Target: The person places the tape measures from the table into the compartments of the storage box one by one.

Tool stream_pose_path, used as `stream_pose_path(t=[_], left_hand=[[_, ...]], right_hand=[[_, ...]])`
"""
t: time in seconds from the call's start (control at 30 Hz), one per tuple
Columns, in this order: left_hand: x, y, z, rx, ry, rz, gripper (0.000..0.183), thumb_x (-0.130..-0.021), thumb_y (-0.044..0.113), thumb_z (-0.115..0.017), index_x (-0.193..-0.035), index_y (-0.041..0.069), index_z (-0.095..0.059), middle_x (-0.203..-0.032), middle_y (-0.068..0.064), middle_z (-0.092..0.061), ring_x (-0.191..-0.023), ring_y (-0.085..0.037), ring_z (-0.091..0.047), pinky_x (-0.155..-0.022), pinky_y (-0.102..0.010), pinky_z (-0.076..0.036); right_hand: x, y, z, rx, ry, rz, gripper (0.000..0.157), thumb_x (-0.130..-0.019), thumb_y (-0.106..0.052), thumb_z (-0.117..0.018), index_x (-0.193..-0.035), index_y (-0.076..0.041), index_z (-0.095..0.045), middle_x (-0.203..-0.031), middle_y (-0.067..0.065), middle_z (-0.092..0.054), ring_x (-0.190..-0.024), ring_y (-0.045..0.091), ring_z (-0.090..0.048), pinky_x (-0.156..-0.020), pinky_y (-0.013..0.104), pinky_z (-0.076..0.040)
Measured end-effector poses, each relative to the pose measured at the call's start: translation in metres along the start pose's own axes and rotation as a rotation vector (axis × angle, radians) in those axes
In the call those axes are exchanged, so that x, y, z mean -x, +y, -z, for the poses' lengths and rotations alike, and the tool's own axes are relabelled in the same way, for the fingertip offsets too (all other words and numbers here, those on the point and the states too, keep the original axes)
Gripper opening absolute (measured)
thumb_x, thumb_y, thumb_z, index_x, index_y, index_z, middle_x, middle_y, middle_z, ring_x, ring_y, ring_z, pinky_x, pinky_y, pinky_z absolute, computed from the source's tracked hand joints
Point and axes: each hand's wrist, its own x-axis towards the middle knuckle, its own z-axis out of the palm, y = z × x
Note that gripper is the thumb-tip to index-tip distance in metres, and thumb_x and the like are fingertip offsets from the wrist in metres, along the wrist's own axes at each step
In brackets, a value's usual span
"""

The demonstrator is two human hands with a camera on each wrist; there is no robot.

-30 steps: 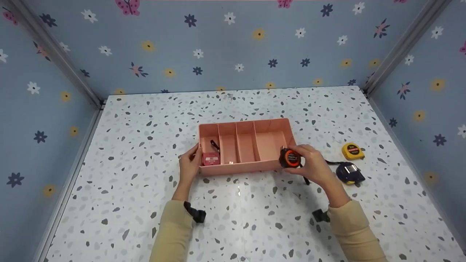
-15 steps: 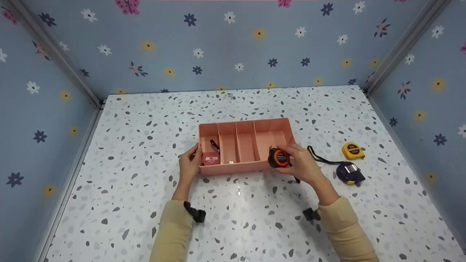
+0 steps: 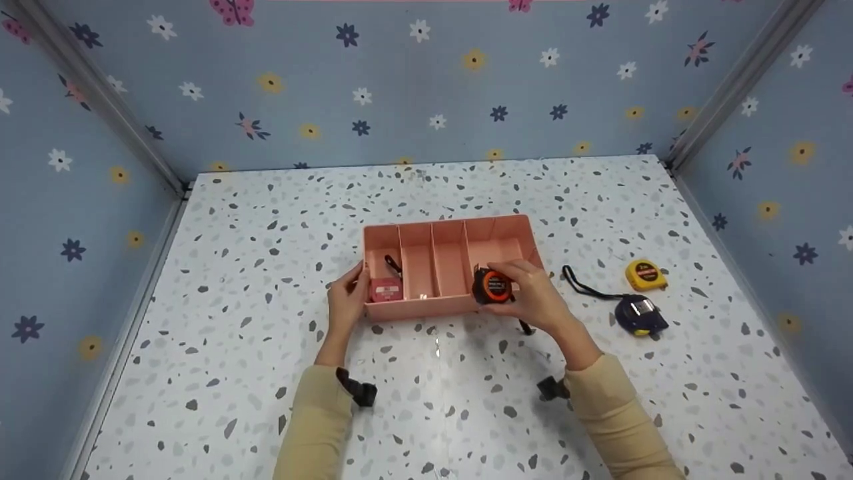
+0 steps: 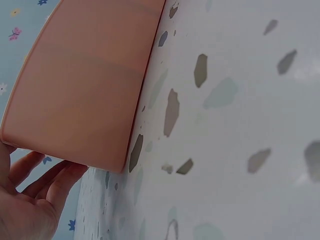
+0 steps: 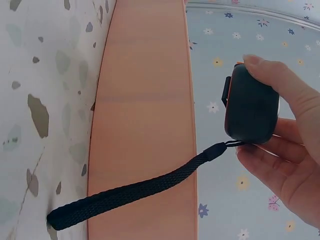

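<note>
The box [image 3: 426, 309] is salmon, the tape measure [image 3: 386, 289] inside it rose; near its front edge is a black-and-orange tape [image 3: 492, 286], right of it a yellow tape [image 3: 645, 275] and navy tape [image 3: 638, 315], beneath it grey-flecked white tabletop [image 3: 426, 407], behind it flowered blue wall [image 3: 400, 73].

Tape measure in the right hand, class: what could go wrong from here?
The strap of the tape measure hangs outside the tray, so it might snag.

The right hand holds the tape measure higher than the tray's edge, so it could slip and drop.

The left hand is at the tray's left end, so a bump on the right might swing it.
</note>
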Motion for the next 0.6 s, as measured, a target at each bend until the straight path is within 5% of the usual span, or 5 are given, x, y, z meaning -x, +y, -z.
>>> stream_pose_path(t=[0.6], left_hand=[[0.0, -0.002, 0.0, -0.001, -0.01, 0.001, 0.037, -0.091, 0.024, -0.051, -0.123, 0.007, -0.053, -0.115, -0.01, -0.058, -0.092, -0.018, -0.055, -0.08, -0.031, -0.044]], right_hand=[[-0.019, -0.015, -0.018, -0.046, -0.035, -0.003, 0.062, -0.063, -0.022, -0.08, -0.115, 0.002, -0.057, -0.104, 0.01, -0.058, -0.093, 0.02, -0.055, -0.076, 0.028, -0.047]])
